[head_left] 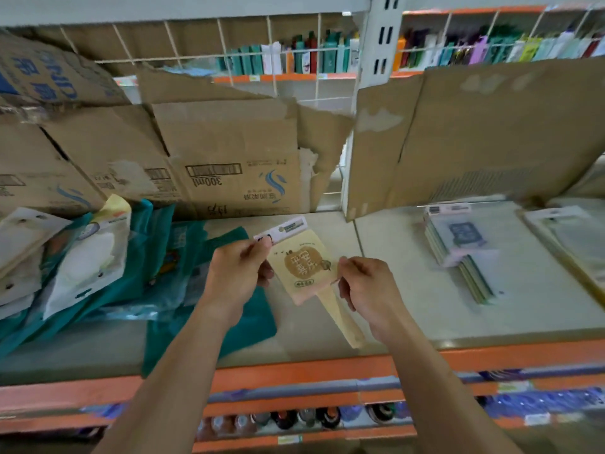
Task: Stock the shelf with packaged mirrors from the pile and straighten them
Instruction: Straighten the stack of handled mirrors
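Observation:
Both my hands hold one packaged hand mirror (302, 263) above the middle of the shelf (386, 319). It is cream and pink, with a brown print, a white header card and a long handle that points toward me. My left hand (237, 273) pinches its top left corner at the header card. My right hand (366, 286) pinches its right edge. A neat stack of packaged mirrors (458, 250) lies on the shelf to the right. A loose pile of packaged mirrors (59, 253) lies at the left on teal bags.
Torn cardboard boxes (226, 158) stand along the back of the shelf. A flat cardboard sheet (491, 132) leans at the back right. More flat packs (573, 237) lie at the far right. The shelf's orange front rail (294, 371) runs below my arms, with bottles beneath.

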